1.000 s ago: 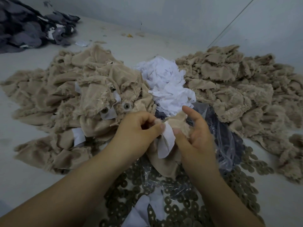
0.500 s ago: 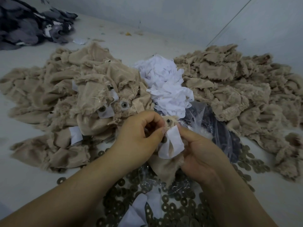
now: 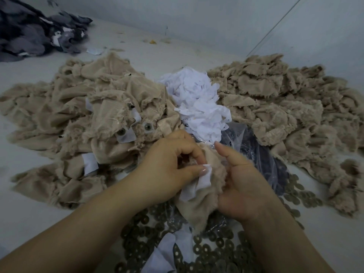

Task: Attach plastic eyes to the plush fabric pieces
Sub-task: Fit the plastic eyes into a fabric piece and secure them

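Both hands hold one beige plush piece point(image 3: 199, 203) with a white patch point(image 3: 201, 182) over the middle of the table. My left hand point(image 3: 169, 170) pinches the patch and fabric between thumb and curled fingers. My right hand point(image 3: 242, 186) grips the plush from the right, thumb raised. Any plastic eye in this piece is hidden by the fingers. To the left lies a pile of plush pieces point(image 3: 82, 119) with eye backs point(image 3: 147, 127) showing.
A heap of white patches point(image 3: 199, 101) sits behind the hands. Another beige plush pile point(image 3: 285, 107) fills the right. Dark washers point(image 3: 214, 251) and a clear plastic bag point(image 3: 256, 152) lie below the hands. Grey fabric point(image 3: 29, 34) is piled far left by the wall.
The plush piece has been turned in the hands: the white patch moved lower under my left thumb, and my right thumb lifted off it.
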Tool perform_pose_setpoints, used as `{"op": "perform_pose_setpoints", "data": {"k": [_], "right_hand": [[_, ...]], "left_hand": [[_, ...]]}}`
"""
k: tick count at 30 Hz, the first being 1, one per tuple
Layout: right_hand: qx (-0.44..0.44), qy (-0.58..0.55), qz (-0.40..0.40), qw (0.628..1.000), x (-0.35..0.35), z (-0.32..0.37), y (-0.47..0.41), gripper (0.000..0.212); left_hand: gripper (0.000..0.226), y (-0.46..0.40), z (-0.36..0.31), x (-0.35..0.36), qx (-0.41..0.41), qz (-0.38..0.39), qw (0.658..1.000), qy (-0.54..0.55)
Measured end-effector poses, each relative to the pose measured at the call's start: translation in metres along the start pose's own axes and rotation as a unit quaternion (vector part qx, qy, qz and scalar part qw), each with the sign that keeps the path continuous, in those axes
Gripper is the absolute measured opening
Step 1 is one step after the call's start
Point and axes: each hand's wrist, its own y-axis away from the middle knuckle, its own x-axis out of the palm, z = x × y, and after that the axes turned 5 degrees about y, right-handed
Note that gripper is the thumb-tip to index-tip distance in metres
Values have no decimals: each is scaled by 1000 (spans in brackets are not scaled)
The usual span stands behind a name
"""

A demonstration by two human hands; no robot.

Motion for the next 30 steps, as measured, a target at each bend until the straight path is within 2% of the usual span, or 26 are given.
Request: {"op": "perform_pose_setpoints", "data": {"k": [2, 5, 8, 10, 14, 18, 21, 24, 28, 30], "right_hand": [[19, 6, -8, 1000, 1, -1, 1, 50], [-5, 25, -18, 1000, 4, -4, 0, 45], [-119, 53, -65, 989, -2, -6, -4, 54], [-206, 112, -107, 966, -4, -8, -5, 56], [-274, 200, -117, 933, -7, -16, -6, 26], [-314, 249, -132, 907, -6, -19, -8, 18], [-306, 241, -107, 915, -3, -17, -6, 18], [-277, 207, -61, 936, -3, -14, -3, 24], [-213, 141, -29, 966, 1, -13, -3, 37], [-187, 118, -23, 975, 4, -12, -1, 36]], "left_hand": [[13, 1, 0, -1, 15, 20, 1000, -11], [14, 4, -1, -3, 49, 57, 997, -34], [9, 7, -1, -3, 65, 23, 997, -33], [7, 7, -3, -3, 82, -19, 996, -37], [13, 9, -8, -4, 117, -59, 990, -56], [10, 11, -5, -1, 86, -35, 996, -1], [8, 10, -3, -2, 81, -14, 997, -5], [32, 9, 2, -2, 51, 9, 999, -3], [28, 9, 6, 1, -4, -52, 997, 54], [24, 8, 7, 2, -29, -88, 992, 85]]}}
